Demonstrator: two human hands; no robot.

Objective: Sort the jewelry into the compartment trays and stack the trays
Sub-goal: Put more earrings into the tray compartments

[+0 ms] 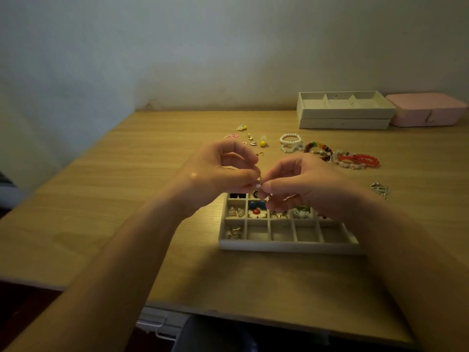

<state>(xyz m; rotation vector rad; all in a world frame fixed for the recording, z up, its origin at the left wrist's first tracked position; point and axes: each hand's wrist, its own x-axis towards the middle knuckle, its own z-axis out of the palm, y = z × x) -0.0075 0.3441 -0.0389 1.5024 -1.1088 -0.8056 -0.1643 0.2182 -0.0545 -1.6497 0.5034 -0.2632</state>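
A beige compartment tray [289, 245] lies on the wooden table in front of me, with earrings in its back and middle cells and a silver piece at its front left. Above its back edge my left hand [223, 171] and my right hand [302, 181] meet, both pinching a small sparkly hook earring [258, 184]. Loose earrings [253, 141] lie behind the hands. Bead bracelets, white [290, 143], multicoloured [317, 148] and red [360, 160], lie to the right. Two stacked trays [342, 115] stand at the back.
A pink jewelry box [429, 110] sits at the back right beside the stacked trays. A silver chain piece [380, 189] lies right of my hands. The wall runs behind the table [127, 199]; the table's front edge is near me.
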